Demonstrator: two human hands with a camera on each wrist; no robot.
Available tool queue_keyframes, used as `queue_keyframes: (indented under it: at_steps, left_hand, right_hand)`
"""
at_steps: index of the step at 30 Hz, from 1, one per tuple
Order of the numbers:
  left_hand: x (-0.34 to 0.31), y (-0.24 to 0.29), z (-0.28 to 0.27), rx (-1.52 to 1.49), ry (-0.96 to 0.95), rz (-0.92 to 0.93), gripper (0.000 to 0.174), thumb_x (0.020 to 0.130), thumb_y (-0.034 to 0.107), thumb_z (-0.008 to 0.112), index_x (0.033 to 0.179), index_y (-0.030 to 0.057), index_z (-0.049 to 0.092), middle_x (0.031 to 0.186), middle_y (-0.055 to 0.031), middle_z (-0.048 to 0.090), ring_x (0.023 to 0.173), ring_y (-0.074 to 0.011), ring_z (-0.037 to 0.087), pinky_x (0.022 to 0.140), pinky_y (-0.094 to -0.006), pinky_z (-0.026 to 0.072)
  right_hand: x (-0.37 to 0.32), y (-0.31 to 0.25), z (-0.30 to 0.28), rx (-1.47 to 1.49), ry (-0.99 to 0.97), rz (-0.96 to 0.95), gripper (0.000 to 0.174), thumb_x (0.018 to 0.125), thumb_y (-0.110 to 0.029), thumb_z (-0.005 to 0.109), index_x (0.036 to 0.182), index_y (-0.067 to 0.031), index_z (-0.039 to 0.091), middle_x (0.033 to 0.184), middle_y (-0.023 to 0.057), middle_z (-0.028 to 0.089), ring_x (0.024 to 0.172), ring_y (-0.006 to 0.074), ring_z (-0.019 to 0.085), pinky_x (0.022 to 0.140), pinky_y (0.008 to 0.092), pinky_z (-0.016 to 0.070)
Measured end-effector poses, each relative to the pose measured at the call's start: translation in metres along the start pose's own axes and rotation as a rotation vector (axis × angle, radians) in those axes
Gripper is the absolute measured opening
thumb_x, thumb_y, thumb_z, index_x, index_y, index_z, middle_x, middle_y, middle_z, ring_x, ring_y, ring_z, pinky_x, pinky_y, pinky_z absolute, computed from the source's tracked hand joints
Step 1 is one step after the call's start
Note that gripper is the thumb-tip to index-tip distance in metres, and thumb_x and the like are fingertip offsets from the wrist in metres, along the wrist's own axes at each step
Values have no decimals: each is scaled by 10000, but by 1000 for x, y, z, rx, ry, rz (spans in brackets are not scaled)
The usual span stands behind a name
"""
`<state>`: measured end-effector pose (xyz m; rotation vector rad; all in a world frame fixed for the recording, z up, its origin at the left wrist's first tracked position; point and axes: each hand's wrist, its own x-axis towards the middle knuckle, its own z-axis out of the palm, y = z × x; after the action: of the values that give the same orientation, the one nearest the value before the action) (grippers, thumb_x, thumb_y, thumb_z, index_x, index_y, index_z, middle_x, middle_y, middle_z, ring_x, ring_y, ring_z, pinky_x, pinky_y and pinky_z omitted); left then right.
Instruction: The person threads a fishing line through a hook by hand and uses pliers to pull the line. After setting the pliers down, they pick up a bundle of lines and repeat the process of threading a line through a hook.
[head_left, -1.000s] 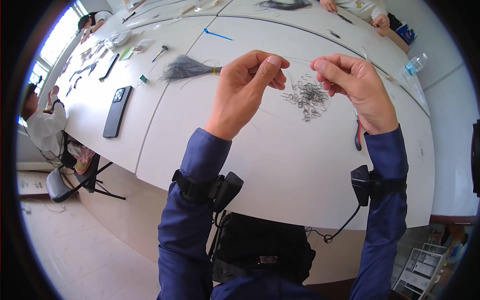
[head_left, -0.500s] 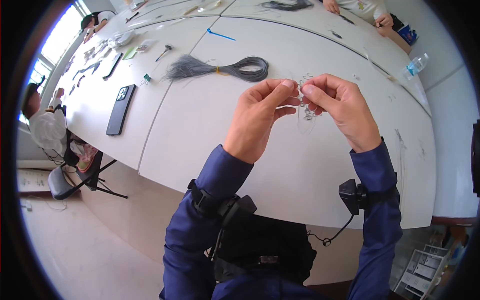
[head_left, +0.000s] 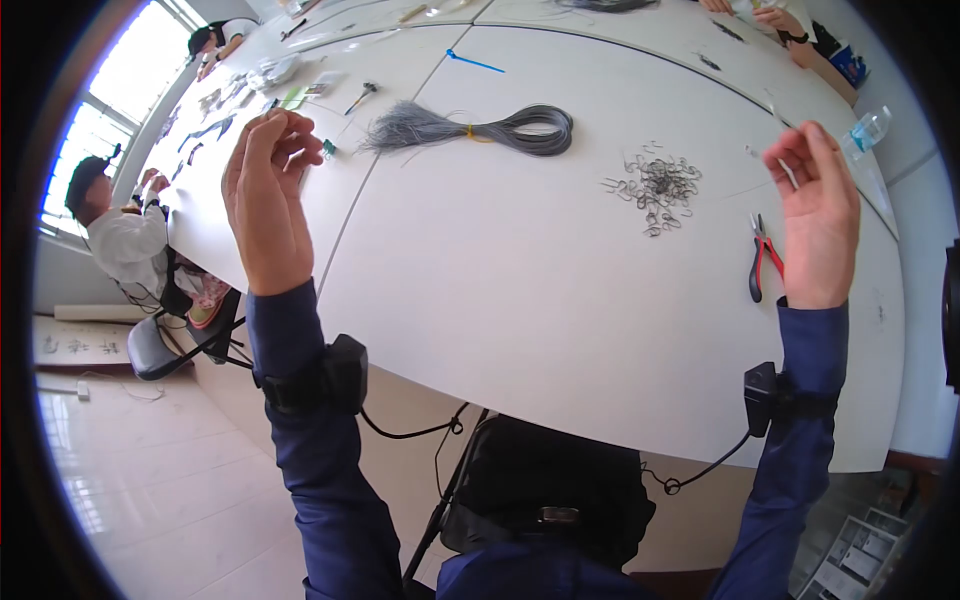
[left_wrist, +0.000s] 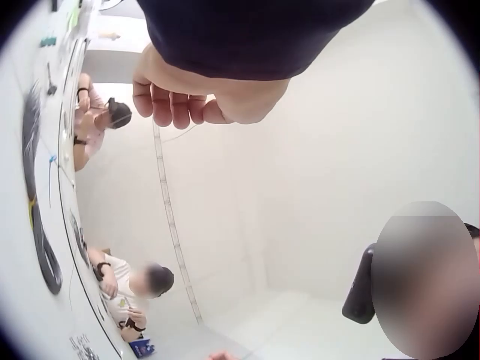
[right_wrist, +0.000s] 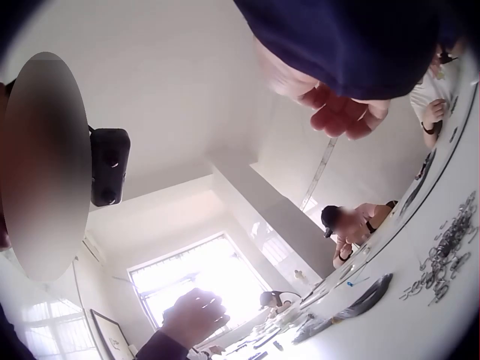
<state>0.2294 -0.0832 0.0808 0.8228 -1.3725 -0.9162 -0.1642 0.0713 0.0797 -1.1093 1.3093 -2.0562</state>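
My left hand (head_left: 268, 200) is raised at the left of the head view, thumb and fingertips pinched together. From its fingertips a thin strand (left_wrist: 180, 135) trails in the left wrist view. At the right, my right hand (head_left: 820, 220) is held up level with it, thumb against curled fingers; a faint line runs over the table towards it. Between the hands lies a bundle of grey strands (head_left: 420, 127), looped at one end and tied with a yellow band. Nearer the right hand are a pile of small bent wire hooks (head_left: 668, 182) and red-handled pliers (head_left: 757, 265).
A green binder clip (head_left: 328, 148) is beside the left fingertips, with a small tool (head_left: 362, 95) behind it. A blue cable tie (head_left: 475, 62) lies beyond the bundle. Near the right edge stands a plastic bottle (head_left: 868, 132). Several people sit around the tables.
Both hands came together over the hook pile, then swung wide apart, left hand to the left and right hand to the right. The pile and pliers are now uncovered; the phone is hidden.
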Motion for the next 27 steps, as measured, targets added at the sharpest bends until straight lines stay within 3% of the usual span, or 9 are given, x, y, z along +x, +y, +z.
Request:
queue_keyframes:
  at_steps: [3,5,8,11,15,18,23,25,27]
  left_hand:
    - [-6,-5,-10,340,-143,16,180,947,134,563,918,-16,657,845,-41,659,760,-126,587,737,-280,465]
    - [-12,-33,-15,688,-316,-37,163,937,133,597,942,-17,660,839,-66,666,762,-145,606,713,-278,483]
    - [-22,-47,-16,1047,-443,31,158,897,139,635,921,2,709,787,-174,702,744,-318,684,719,-381,524]
    - [-21,-44,-18,1126,-375,48,174,896,159,659,891,-7,713,783,-181,700,743,-344,685,713,-413,523]
    - [-11,-31,-6,1296,-344,93,146,874,146,688,889,2,704,768,-163,686,760,-336,670,715,-425,505]
    - [-13,-38,3,1277,-243,551,154,919,140,659,1016,24,688,796,-118,657,722,-270,616,693,-384,496]
    - [-29,-25,61,898,-381,294,148,945,139,652,1038,35,702,803,-97,664,703,-175,586,667,-307,483]
    - [-43,-24,97,574,-592,48,167,986,120,607,992,-7,716,768,-35,641,706,-91,563,638,-245,457]
    - [-65,-17,137,251,-826,-206,316,1040,244,539,1058,-4,734,749,-4,598,667,-64,507,599,-227,424]
  right_hand:
    - [-3,-5,-5,-9,50,-24,230,1010,-230,595,1092,-22,651,910,48,642,871,151,610,880,296,495]
    - [-9,-10,0,-14,34,26,226,1006,-235,597,1080,-26,643,796,-9,535,703,86,486,687,238,419]
    - [-25,-10,1,-9,4,201,196,990,-246,623,1014,-52,622,719,-58,417,597,25,343,557,200,277]
    - [-41,8,-2,-62,-25,484,168,984,-239,628,976,-74,600,714,-62,414,598,28,346,565,201,288]
    - [-43,54,-35,19,134,586,136,983,-217,617,962,-86,590,713,-66,415,592,35,341,559,212,292]
    - [-41,72,-57,-8,235,557,126,982,-212,614,958,-91,589,712,-68,412,588,40,340,552,223,297]
    - [-34,65,-68,-169,304,501,144,977,-227,627,985,-84,610,696,-71,408,567,37,326,541,227,292]
    - [-35,47,-49,-269,246,438,149,985,-224,622,998,-76,620,672,-94,377,556,18,294,522,211,248]
    - [-44,39,-32,-376,107,355,153,988,-214,621,1006,-63,632,651,-110,356,553,1,276,511,202,219]
